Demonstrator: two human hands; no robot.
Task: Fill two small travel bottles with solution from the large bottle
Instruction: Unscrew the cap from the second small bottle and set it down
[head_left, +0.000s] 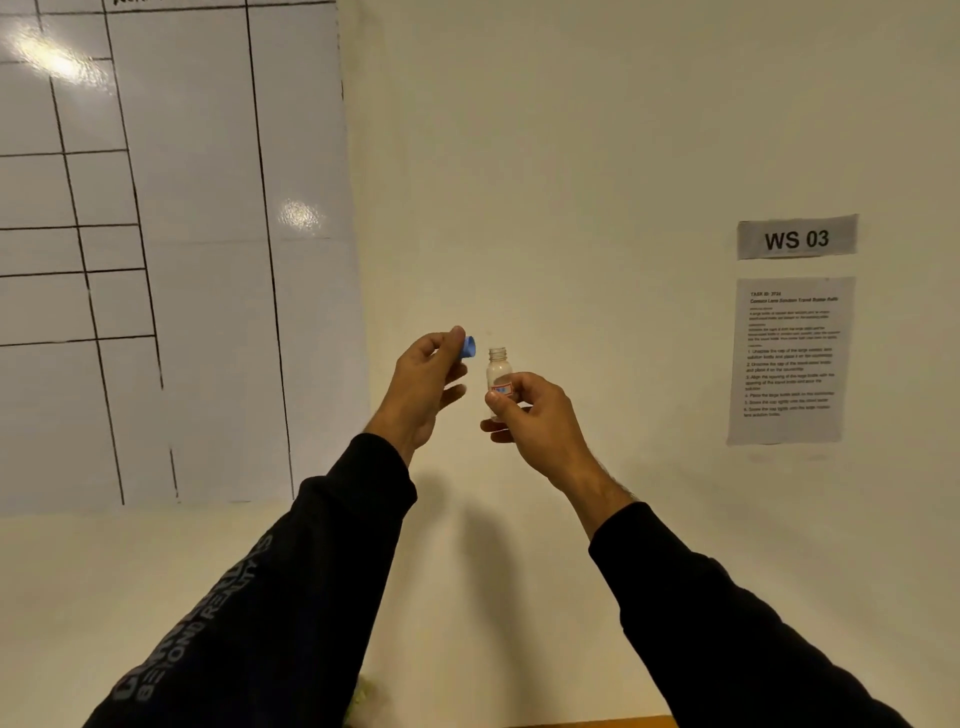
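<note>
Pinched between thumb and fingertips of the right hand (540, 415), a small travel bottle (498, 376) stands upright in the air, mouth uncapped, threaded neck showing above the fingers; whitish contents or frosting inside, cannot tell which. A small red-and-blue label sits on its lower body, partly behind the thumb. Left hand (426, 387) is raised just beside it, thumb and forefinger closed narrowly on a blue cap (469, 347), remaining fingers loosely spread. Cap and bottle neck are near each other at about the same height, not touching. Both forearms wear black sleeves (717, 613); grey lettering runs along the left one. Head view only: both hands are held up before a pale wall (571, 182). On the wall's left side hangs a glossy white chart (182, 260) ruled with black lines, two glare spots on it. To the right, a grey sign reading "WS 03" (797, 238), and directly below it a printed instruction sheet (789, 358), text too small to read. A strip of orange-brown surface shows along the bottom edge.
</note>
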